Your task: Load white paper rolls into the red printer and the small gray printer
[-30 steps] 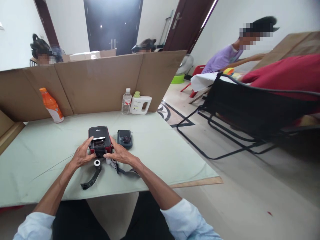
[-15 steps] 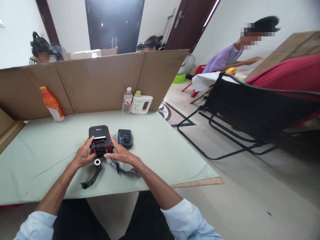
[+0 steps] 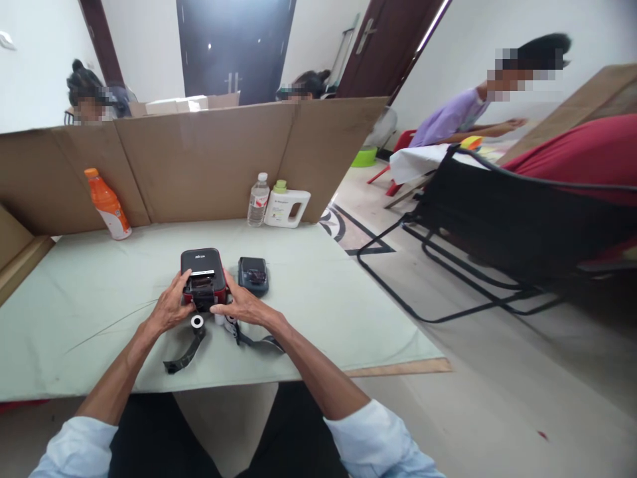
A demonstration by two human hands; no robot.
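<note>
A boxy black-and-red label printer [image 3: 202, 260] sits on the pale green cloth, a dark strip hanging over its front. My left hand [image 3: 172, 305] grips its left side, thumb at the lower front corner. Against its right side, my right hand [image 3: 241, 304] holds it with fingers along the edge and thumb at the front. A smaller dark device [image 3: 253, 276] lies just right of the printer. In front of my left hand is a small white-cored roll [image 3: 198, 322] with a black strip [image 3: 185, 358] trailing from it. Another dark strip [image 3: 269, 342] lies under my right wrist.
A cardboard wall [image 3: 209, 159] borders the table's [image 3: 348, 318] far side. Before it stand an orange bottle [image 3: 108, 204], a clear bottle [image 3: 257, 200] and a white jug [image 3: 287, 206]. A black folding chair [image 3: 517, 226] is at right; a person in purple [image 3: 450, 119] sits beyond.
The whole view has shifted slightly. Both hands keep the same hold on the printer, which stays in place on the cloth. The person in purple has moved a hand slightly.
</note>
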